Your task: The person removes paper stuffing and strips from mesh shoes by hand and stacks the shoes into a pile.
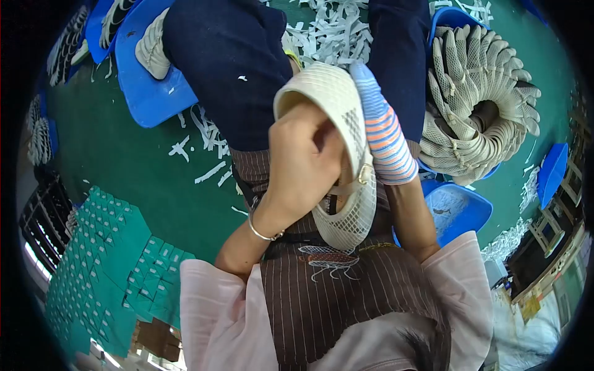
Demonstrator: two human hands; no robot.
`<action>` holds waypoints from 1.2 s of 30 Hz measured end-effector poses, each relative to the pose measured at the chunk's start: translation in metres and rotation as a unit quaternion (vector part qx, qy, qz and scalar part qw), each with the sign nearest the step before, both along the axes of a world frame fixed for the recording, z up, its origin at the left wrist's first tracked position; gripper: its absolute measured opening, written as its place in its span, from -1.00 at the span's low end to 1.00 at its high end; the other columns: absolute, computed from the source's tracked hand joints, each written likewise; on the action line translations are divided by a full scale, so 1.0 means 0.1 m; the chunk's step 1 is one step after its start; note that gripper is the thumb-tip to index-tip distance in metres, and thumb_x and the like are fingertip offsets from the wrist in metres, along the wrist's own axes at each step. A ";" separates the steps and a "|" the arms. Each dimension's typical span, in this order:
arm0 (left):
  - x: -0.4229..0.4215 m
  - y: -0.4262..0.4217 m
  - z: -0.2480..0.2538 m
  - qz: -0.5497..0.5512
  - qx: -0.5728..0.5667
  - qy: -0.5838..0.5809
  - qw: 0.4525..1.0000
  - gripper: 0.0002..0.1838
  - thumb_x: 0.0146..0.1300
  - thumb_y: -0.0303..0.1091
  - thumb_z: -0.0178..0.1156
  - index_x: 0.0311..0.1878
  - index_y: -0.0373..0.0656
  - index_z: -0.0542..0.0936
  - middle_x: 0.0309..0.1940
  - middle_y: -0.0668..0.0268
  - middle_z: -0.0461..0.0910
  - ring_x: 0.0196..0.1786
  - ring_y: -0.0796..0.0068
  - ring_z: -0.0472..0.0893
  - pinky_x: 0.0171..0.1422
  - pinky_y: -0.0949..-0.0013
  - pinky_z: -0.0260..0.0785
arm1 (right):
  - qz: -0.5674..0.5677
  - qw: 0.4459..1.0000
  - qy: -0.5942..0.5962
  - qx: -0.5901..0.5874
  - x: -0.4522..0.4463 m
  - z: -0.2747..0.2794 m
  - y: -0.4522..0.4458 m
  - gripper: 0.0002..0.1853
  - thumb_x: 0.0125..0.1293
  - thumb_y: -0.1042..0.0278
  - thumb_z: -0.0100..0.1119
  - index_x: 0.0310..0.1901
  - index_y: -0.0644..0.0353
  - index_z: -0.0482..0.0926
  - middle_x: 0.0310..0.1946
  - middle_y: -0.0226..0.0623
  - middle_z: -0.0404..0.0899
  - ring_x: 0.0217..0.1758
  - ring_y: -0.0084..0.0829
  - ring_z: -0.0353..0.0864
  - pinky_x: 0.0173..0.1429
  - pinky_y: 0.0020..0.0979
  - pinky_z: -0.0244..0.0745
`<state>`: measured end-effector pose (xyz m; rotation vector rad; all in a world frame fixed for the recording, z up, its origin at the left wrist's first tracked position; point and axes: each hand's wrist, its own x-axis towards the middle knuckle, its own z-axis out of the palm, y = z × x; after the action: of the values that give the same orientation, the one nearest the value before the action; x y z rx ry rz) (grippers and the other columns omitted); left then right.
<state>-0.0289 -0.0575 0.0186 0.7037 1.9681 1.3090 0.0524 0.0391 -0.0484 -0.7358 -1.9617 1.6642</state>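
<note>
A cream mesh shoe (328, 83) with a strap and a small gold-coloured buckle (364, 174) is held up in front of my apron. My left hand (301, 161), bare and with a bangle at the wrist, reaches into the shoe's opening. Its knuckles are bent and the fingertips are hidden inside, so what they hold cannot be seen. A striped sock covers my right hand (388, 133) like a mitten. That hand presses along the shoe's outer right side, bracing it; its thumb is hidden.
Cream mesh shoes (451, 93) are packed in a ring at the right, by a blue tub (461, 207). Paper strips (331, 31) litter the green floor. Another blue tub (139, 89) bears a shoe (153, 46) at upper left. Green boxes (102, 260) are stacked at lower left.
</note>
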 end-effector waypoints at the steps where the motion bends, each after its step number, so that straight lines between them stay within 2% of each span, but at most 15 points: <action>1: 0.00 0.00 0.00 0.007 0.004 -0.007 1.000 -0.83 0.06 -0.65 0.13 -0.23 -0.43 0.51 -0.34 0.11 0.58 -0.47 0.42 0.50 -0.36 0.45 0.36 | 0.013 0.997 0.006 0.074 0.02 -0.03 -0.01 -0.60 0.35 0.39 -0.02 0.19 0.33 0.37 -0.08 -0.12 0.54 -0.13 -0.40 0.55 -0.07 -0.47 0.45; 2: 0.00 0.00 0.01 0.013 0.008 -0.014 1.000 -0.83 0.08 -0.65 0.12 -0.22 -0.43 0.51 -0.34 0.12 0.58 -0.46 0.44 0.51 -0.36 0.46 0.37 | 0.021 0.989 0.013 0.149 0.04 -0.06 -0.02 -0.61 0.34 0.40 -0.02 0.18 0.33 0.39 -0.09 -0.12 0.54 -0.14 -0.39 0.55 -0.08 -0.48 0.45; 4: 0.03 0.03 0.02 0.108 0.066 -0.125 0.984 -0.82 0.13 -0.65 0.09 -0.16 -0.43 0.50 -0.30 0.12 0.59 -0.40 0.46 0.55 -0.31 0.50 0.41 | 0.015 0.983 -0.015 0.182 0.01 0.07 -0.03 -0.62 0.31 0.39 0.01 0.13 0.34 0.41 -0.14 -0.13 0.54 -0.16 -0.36 0.54 -0.05 -0.46 0.44; 6: 0.02 0.03 0.02 0.202 0.119 -0.227 0.945 -0.80 0.18 -0.65 0.06 -0.11 -0.44 0.49 -0.26 0.13 0.60 -0.33 0.49 0.60 -0.26 0.53 0.45 | 0.008 0.976 -0.036 0.213 -0.02 0.12 -0.06 -0.63 0.28 0.39 0.04 0.09 0.35 0.43 -0.18 -0.14 0.55 -0.18 -0.33 0.54 -0.03 -0.44 0.43; 7: 0.00 0.02 0.02 0.200 0.117 -0.226 0.946 -0.80 0.18 -0.65 0.06 -0.11 -0.44 0.49 -0.26 0.13 0.60 -0.33 0.49 0.60 -0.26 0.53 0.45 | 0.005 0.972 -0.042 0.231 -0.02 0.13 -0.06 -0.64 0.28 0.38 0.04 0.08 0.35 0.43 -0.19 -0.14 0.55 -0.19 -0.33 0.53 -0.03 -0.43 0.43; 11: -0.14 -0.02 0.04 0.212 0.111 -0.401 0.884 -0.74 0.22 -0.66 0.00 -0.01 -0.43 0.46 -0.19 0.11 0.60 -0.26 0.47 0.63 -0.16 0.54 0.50 | -0.009 0.962 -0.029 0.273 -0.05 -0.03 -0.08 -0.65 0.28 0.34 0.05 0.04 0.35 0.45 -0.22 -0.14 0.55 -0.22 -0.31 0.53 -0.03 -0.41 0.44; 12: -0.16 -0.02 0.04 0.209 0.110 -0.402 0.885 -0.74 0.22 -0.66 0.00 -0.01 -0.43 0.46 -0.19 0.11 0.60 -0.26 0.47 0.63 -0.16 0.54 0.50 | -0.014 0.961 -0.024 0.275 -0.06 -0.09 -0.09 -0.66 0.29 0.33 0.05 0.03 0.35 0.45 -0.23 -0.15 0.54 -0.23 -0.31 0.53 -0.03 -0.40 0.44; 16: -0.26 0.01 0.02 0.169 0.075 -0.356 0.916 -0.72 0.24 -0.64 -0.01 0.02 -0.41 0.45 -0.16 0.08 0.59 -0.24 0.46 0.62 -0.13 0.54 0.51 | -0.025 0.964 -0.016 0.265 -0.08 -0.24 -0.12 -0.67 0.29 0.30 0.05 0.00 0.35 0.46 -0.26 -0.15 0.54 -0.26 -0.30 0.53 -0.03 -0.38 0.45; 18: -0.27 0.03 0.03 0.165 0.082 -0.359 0.915 -0.72 0.24 -0.64 0.00 0.02 -0.41 0.45 -0.17 0.09 0.59 -0.23 0.46 0.62 -0.13 0.53 0.51 | -0.024 0.967 -0.020 0.251 -0.08 -0.21 -0.09 -0.66 0.31 0.29 0.05 0.01 0.36 0.46 -0.23 -0.16 0.54 -0.22 -0.32 0.53 -0.01 -0.40 0.45; 27: -0.36 0.08 0.02 0.118 0.092 -0.390 0.909 -0.70 0.20 -0.62 0.05 0.03 -0.40 0.45 -0.18 0.11 0.58 -0.18 0.43 0.61 -0.07 0.46 0.49 | 0.040 0.995 -0.092 0.015 -0.14 0.41 0.13 -0.65 0.38 0.29 0.04 0.08 0.36 0.47 -0.09 -0.18 0.56 -0.07 -0.40 0.56 0.09 -0.48 0.45; 31: -0.29 -0.01 -0.11 0.005 0.121 -0.126 0.985 -0.44 0.22 -0.44 0.20 0.29 -0.30 0.33 0.12 0.08 0.50 0.09 0.29 0.57 0.17 0.30 0.43 | 0.065 0.989 -0.129 0.012 -0.14 0.47 0.15 -0.64 0.42 0.29 0.03 0.11 0.37 0.47 -0.02 -0.19 0.56 0.00 -0.43 0.57 0.14 -0.52 0.45; 32: -0.28 -0.02 -0.11 0.004 0.120 -0.128 0.985 -0.44 0.22 -0.44 0.20 0.29 -0.30 0.33 0.12 0.08 0.50 0.09 0.29 0.57 0.17 0.30 0.43 | 0.070 0.988 -0.134 0.026 -0.12 0.42 0.15 -0.64 0.42 0.28 0.03 0.11 0.37 0.47 -0.01 -0.20 0.56 0.02 -0.44 0.57 0.15 -0.53 0.45; 35: -0.25 -0.05 -0.08 -0.019 0.121 -0.011 0.992 -0.44 0.19 -0.44 0.21 0.27 -0.31 0.35 0.12 0.06 0.50 0.11 0.25 0.54 0.21 0.26 0.38 | 0.072 0.985 -0.093 0.123 0.07 -0.03 0.05 -0.63 0.43 0.29 0.03 0.14 0.37 0.46 0.06 -0.17 0.53 0.09 -0.42 0.54 0.19 -0.53 0.42; 36: -0.25 -0.05 -0.08 -0.022 0.122 0.009 0.992 -0.45 0.19 -0.44 0.21 0.27 -0.31 0.36 0.12 0.06 0.50 0.11 0.24 0.54 0.21 0.26 0.37 | 0.072 0.984 -0.083 0.142 0.06 0.00 0.05 -0.62 0.42 0.29 0.03 0.14 0.37 0.46 0.08 -0.16 0.52 0.10 -0.42 0.53 0.20 -0.52 0.42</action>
<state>-0.0538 -0.0626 0.0106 0.8718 1.8127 1.5356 0.0580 0.0446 -0.0481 -0.6528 -2.3571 1.3942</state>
